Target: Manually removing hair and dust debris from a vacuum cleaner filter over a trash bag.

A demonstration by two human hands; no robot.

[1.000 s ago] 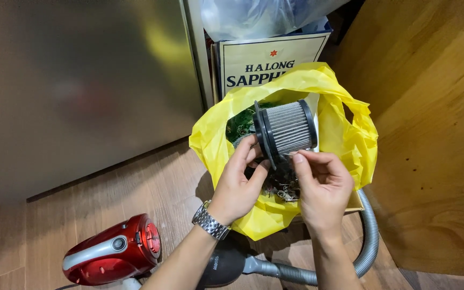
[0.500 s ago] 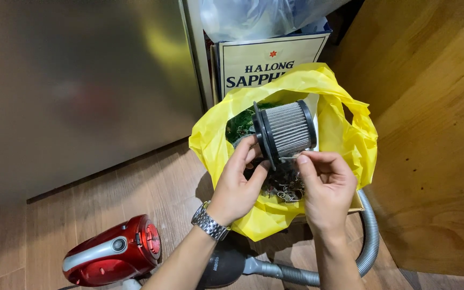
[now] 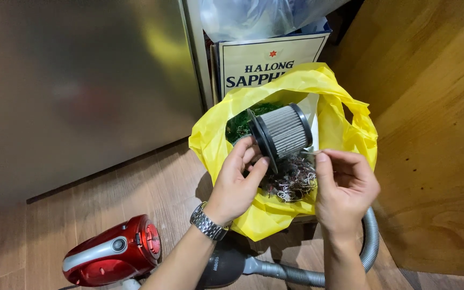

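Left hand (image 3: 237,180) grips pleated filter (image 3: 284,130) over yellow bag (image 3: 345,115).

Both forearms come into view from the near edge, bare with no sleeves showing. The left hand (image 3: 237,185) has a metal wristwatch (image 3: 208,221) on its wrist, a silvery link bracelet with small bright segments wrapping round the wrist. The right hand (image 3: 346,190) wears nothing on its wrist or on the fingers that show. No gloves on either hand; fingernails are short and plain.
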